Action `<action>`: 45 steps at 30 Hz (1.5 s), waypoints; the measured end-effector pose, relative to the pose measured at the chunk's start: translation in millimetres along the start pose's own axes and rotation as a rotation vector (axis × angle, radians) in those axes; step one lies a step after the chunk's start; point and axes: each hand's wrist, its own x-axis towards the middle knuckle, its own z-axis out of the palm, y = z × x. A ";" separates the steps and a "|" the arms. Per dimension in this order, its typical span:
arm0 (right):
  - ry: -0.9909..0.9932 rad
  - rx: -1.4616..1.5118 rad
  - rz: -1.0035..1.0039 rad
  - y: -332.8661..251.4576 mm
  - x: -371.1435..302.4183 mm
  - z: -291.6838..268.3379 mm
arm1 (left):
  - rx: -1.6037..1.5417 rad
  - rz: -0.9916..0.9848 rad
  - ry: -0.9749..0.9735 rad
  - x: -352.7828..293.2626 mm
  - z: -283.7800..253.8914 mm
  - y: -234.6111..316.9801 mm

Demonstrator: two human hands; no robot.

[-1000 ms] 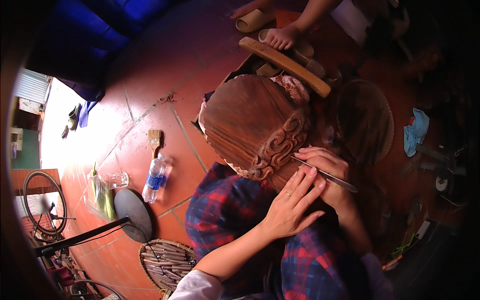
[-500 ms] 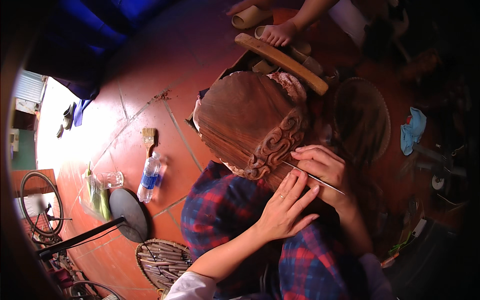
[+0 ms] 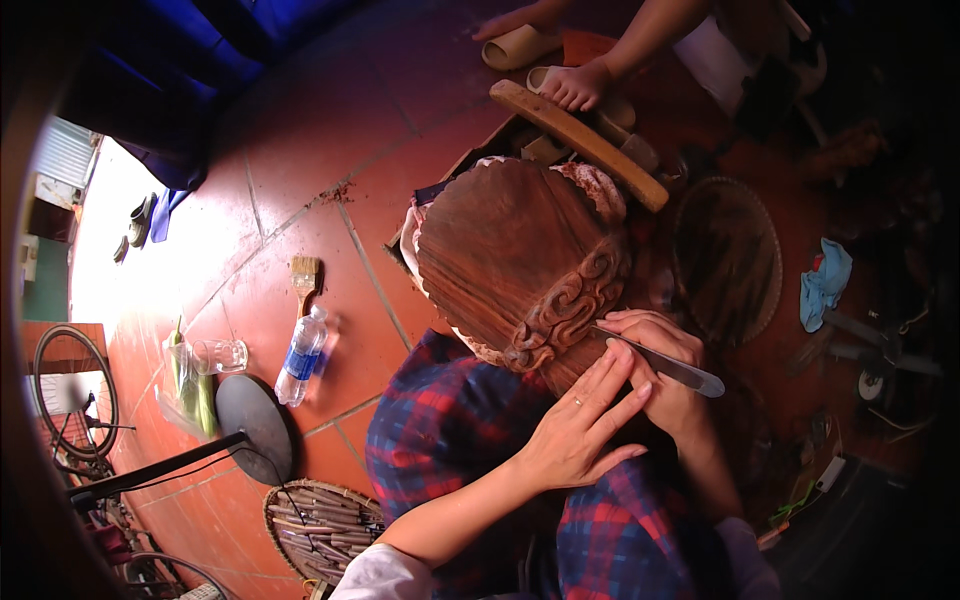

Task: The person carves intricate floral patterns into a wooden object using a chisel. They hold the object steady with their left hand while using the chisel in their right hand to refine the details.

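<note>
A dark brown wooden panel (image 3: 510,250) with a scalloped edge lies tilted before my knees. Curling relief scrolls (image 3: 575,300) run along its right side. My right hand (image 3: 665,365) is closed around a thin, flat metal blade (image 3: 680,371) with a rounded rear end. The blade's front end lies at the edge of the scrolls, where fingers partly hide it. My left hand (image 3: 580,425) has its fingers stretched out, a ring on one of them. Its fingertips rest by the blade, beside the right hand; whether they press on blade or wood I cannot tell.
Beyond the panel lies a curved wooden bar (image 3: 580,145), near another person's bare foot (image 3: 577,85). On the left are a brush (image 3: 303,280), a water bottle (image 3: 302,357), a glass mug (image 3: 220,356), a round black stand (image 3: 255,425) and a basket of tool handles (image 3: 320,525).
The blade has turned from edge-on, so its broad flat face now shows. Both hands stay close together at the scrolls. The whole view has shifted slightly.
</note>
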 end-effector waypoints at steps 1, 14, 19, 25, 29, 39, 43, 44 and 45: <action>-0.012 0.031 0.035 -0.4 -4.1 -0.6 | -0.018 -0.006 -0.007 -3.4 -2.6 2.5; 0.132 0.006 0.070 2.3 -8.4 11.8 | -0.047 0.004 -0.038 -4.1 2.6 0.9; 0.125 0.005 0.030 5.2 -7.1 15.2 | 0.005 -0.015 -0.042 -5.8 -3.0 3.3; 0.105 0.002 -0.006 9.1 -15.3 21.8 | -0.014 -0.032 -0.009 -12.5 -5.2 7.2; 0.111 -0.020 -0.033 5.2 -5.9 15.2 | 0.031 -0.028 -0.022 2.0 -0.8 3.3; 0.211 0.068 0.026 10.1 -16.9 11.2 | -0.017 0.027 0.047 0.3 10.1 -3.4; 0.455 0.139 0.214 18.3 -42.9 -1.4 | 0.208 0.039 -0.049 -8.3 20.0 -11.6; 0.500 0.229 0.274 22.1 -48.5 0.5 | 0.287 0.041 -0.050 -8.5 24.4 -10.0; 0.541 0.328 0.335 24.4 -50.8 4.0 | 0.373 0.036 -0.051 -9.6 28.1 -9.3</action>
